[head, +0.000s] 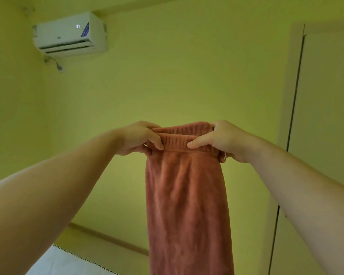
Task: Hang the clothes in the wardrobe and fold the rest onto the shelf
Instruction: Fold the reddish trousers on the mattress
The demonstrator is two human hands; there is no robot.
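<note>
Yellow-green wall [167, 76], evenly lit; white split air conditioner [70, 34] mounted high at 10 o'clock, louvres dark, small display lit; loose cable [55, 63] dangling beneath it; pale door panel [326, 96] at 3 o'clock, dark vertical gap [295, 92] along its edge; skirting board [107, 240] at 7 o'clock; white fabric [54, 262] with dark zigzag trim below it.

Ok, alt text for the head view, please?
The left hand and right hand hold up a dusty-pink fleece garment by the two ends of its elastic waistband; the fabric hangs straight down. Behind: a yellow-green wall, an air conditioner upper left, a pale door right.
</note>
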